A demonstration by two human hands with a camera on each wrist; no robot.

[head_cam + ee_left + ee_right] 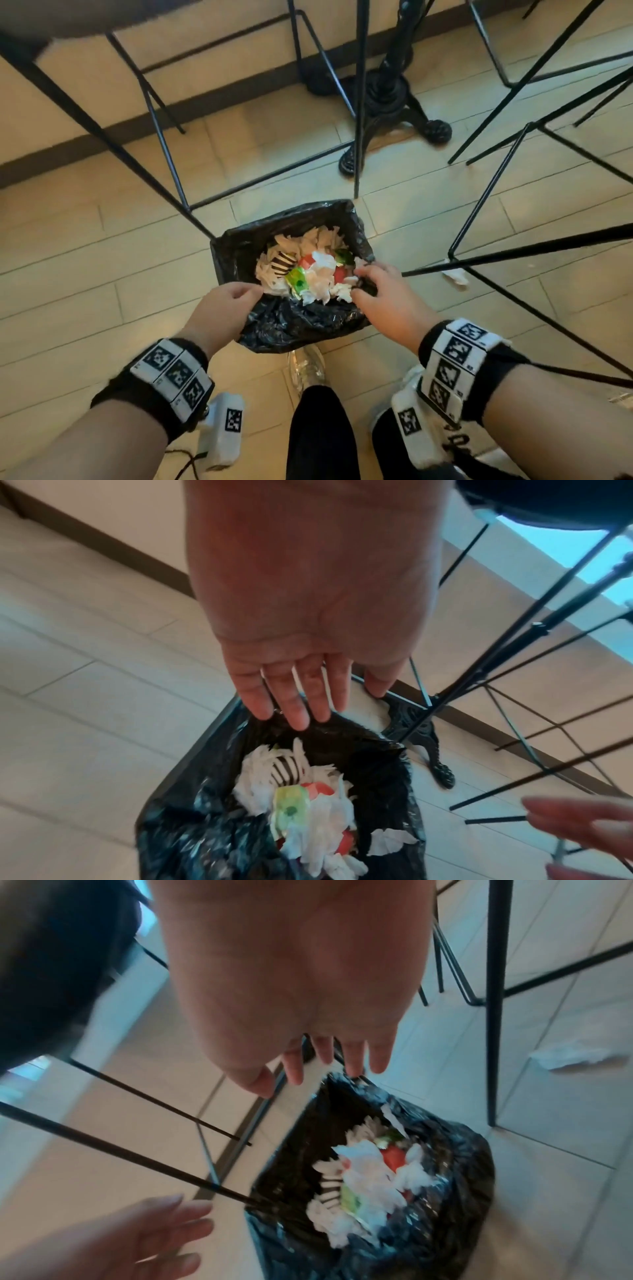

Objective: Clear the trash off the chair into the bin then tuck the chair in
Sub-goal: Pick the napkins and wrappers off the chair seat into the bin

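Note:
A small bin (pixel 301 325) lined with a black bag stands on the floor in the head view. Crumpled white tissues and red and green wrappers (pixel 318 274) fill it. My left hand (pixel 255 291) hovers over the bin's near left rim, fingers straight and holding nothing. My right hand (pixel 361 282) is over the right rim, fingers loose and empty too. In the left wrist view the left hand (pixel 308 704) is above the bag (pixel 192 831). The right wrist view has the right hand (pixel 325 1074) above the trash (pixel 366 1172). Black wire-legged chairs (pixel 164 147) stand around the bin.
A crumpled tissue (pixel 455 275) lies on the floor under the right chair's frame (pixel 513 171). A black cast-iron table pedestal (pixel 390 99) stands behind the bin. My shoe (pixel 308 370) and dark trouser legs are just in front of the bin. The floor is pale tile.

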